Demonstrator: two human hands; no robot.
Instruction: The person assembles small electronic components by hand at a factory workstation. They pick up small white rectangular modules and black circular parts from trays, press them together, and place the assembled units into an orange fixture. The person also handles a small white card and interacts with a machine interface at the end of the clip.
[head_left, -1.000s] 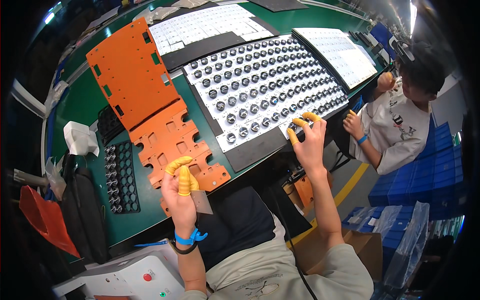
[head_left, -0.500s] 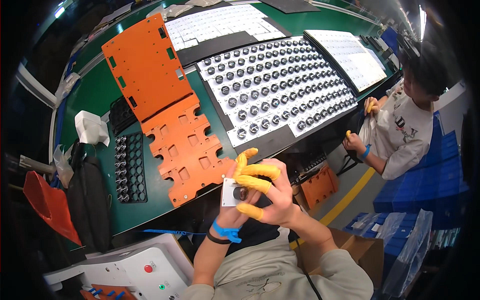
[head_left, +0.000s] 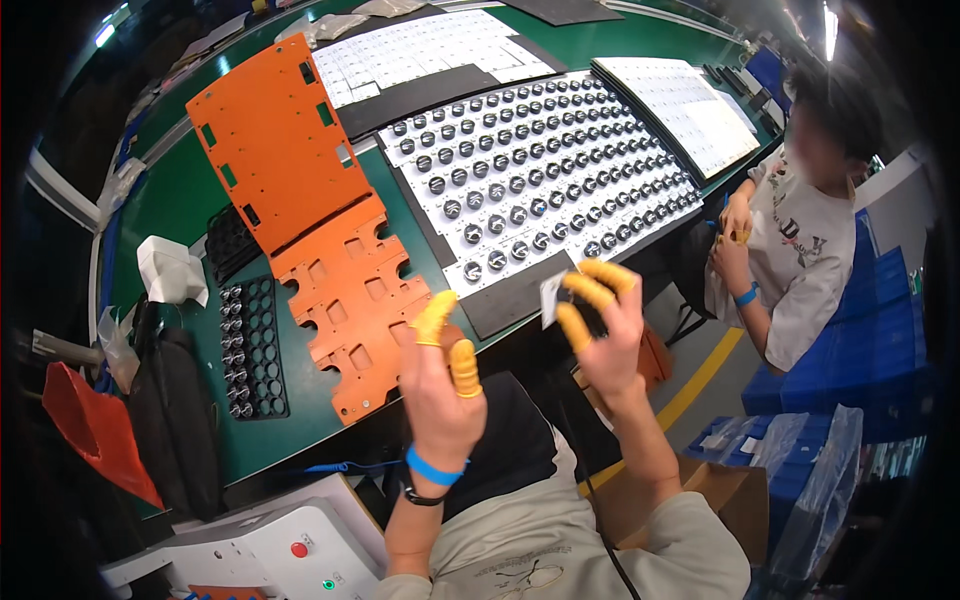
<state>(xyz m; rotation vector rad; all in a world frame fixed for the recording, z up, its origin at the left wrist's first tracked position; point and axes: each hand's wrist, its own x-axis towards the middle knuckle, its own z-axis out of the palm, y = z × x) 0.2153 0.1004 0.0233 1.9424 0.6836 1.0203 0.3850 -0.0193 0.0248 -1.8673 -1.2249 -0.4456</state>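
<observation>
While in right fingers (head_left: 590, 291), white plate (head_left: 549, 301)

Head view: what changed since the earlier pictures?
The small white plate passed from left hand to right hand as they met; the right then swung right, toward the panel of round parts; the left drew leftward, empty. Orange fixture and black tray stayed put.

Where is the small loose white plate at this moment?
In the head view, the small white plate is right of centre, held in the right hand, by the black mat.
</observation>
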